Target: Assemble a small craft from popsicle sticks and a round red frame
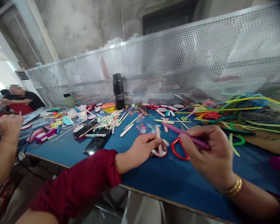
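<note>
My left hand [142,148], in a dark red sleeve, pinches a flat wooden craft stick [159,137] that stands upright over a small red-and-white disc [159,153] on the blue table [168,177]. My right hand [210,152], with a gold bracelet, is closed on a purple pipe cleaner [184,133] that points up and left. A red loop [177,150] lies on the table just under that hand's fingers.
A black flask [118,91] stands at the back by a perforated metal screen [177,62]. Wooden sticks [112,119], phones [95,144] and discs litter the left; a pile of coloured pipe cleaners [242,112] fills the right. Another person's arm [4,146] reaches in at far left.
</note>
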### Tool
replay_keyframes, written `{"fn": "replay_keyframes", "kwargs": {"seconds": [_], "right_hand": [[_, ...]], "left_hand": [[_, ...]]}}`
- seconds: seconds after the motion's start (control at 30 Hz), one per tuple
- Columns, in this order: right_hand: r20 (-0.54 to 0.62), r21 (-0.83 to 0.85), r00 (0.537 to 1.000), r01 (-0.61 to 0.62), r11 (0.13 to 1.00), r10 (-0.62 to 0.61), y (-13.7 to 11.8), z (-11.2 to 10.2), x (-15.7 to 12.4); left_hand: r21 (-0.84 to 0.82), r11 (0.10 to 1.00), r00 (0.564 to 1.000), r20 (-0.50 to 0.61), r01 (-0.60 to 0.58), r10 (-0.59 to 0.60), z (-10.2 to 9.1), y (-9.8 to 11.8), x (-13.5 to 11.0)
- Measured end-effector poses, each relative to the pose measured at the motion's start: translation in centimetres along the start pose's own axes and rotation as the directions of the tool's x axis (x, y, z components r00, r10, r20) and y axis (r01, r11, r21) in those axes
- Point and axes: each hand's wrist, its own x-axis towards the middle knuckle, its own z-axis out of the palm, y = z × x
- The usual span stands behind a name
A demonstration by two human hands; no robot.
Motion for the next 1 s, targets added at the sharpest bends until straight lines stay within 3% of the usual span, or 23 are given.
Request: {"fn": "replay_keyframes", "kwargs": {"seconds": [0.1, 0.27, 0.4, 0.5, 0.7, 0.9, 1.0], "right_hand": [[-0.038, 0.051, 0.998, -0.05, 0.997, 0.052, -0.8, -0.1, 0.5], [0.131, 0.069, 0.99, -0.065, 0.996, 0.055, -0.5, -0.5, 0.5], [0.199, 0.07, 0.979, 0.02, 0.997, -0.034, -0.8, -0.4, 0.2], [0.18, 0.062, 0.979, 0.087, 0.994, -0.097, -1.2, -0.2, 0.2], [0.065, -0.006, 0.997, 0.033, 0.999, -0.033, -0.9, -0.2, 0.0], [0.258, 0.007, 0.951, 0.176, 0.984, -0.172, -1.0, -0.6, -0.2], [0.25, -0.034, 0.94, 0.249, 0.968, -0.233, -1.1, -0.6, -0.2]], "left_hand": [[0.052, 0.998, 0.998, -0.055, -0.016, 0.019, -0.2, -0.3, 0.5], [0.089, 0.993, 0.996, -0.04, -0.072, 0.075, -0.3, -0.5, 0.6], [0.124, 0.988, 0.995, -0.029, -0.093, 0.098, -0.1, -0.5, 0.4], [0.14, 0.986, 0.995, -0.011, -0.095, 0.098, 0.0, -0.7, 0.3], [0.142, 0.985, 0.994, 0.055, -0.097, 0.09, -0.1, -1.3, 0.2], [0.158, 0.98, 0.991, 0.088, -0.118, 0.105, -0.3, -1.3, 0.0], [0.174, 0.975, 0.988, 0.097, -0.135, 0.119, -0.2, -1.1, -0.1]]}}
